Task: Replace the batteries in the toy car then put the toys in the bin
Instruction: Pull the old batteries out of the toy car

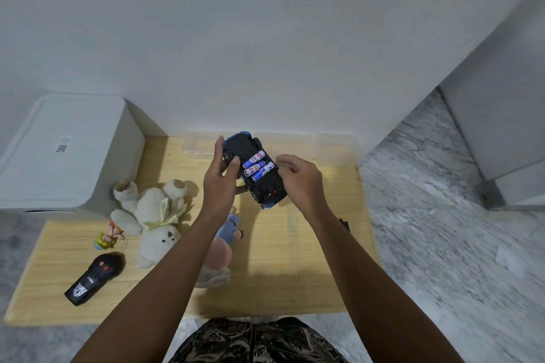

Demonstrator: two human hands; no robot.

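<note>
Toy car (253, 169) held belly-up above the far middle of the bench (295, 259), centre of frame, clear of the wood. Long axis runs from upper left to lower right, blue nose end low and toward the right. Battery bay open, three batteries (259, 167) seated side by side across the chassis; cover not on. Left hand (219, 183) carries the car from the left, fingers curled round the upper-left end, thumb on the underside just left of the bay. Right hand (298, 178) sits at the car's right flank, fingers loosely curled, tips just beside the nearest battery; whether it grips the body or holds something small, cannot tell. Right hand is nearer the bay. Small black piece (344, 223) at the bench's right edge, possibly the cover. Clear bin (336, 144) lies behind the car, against the wall.
</note>
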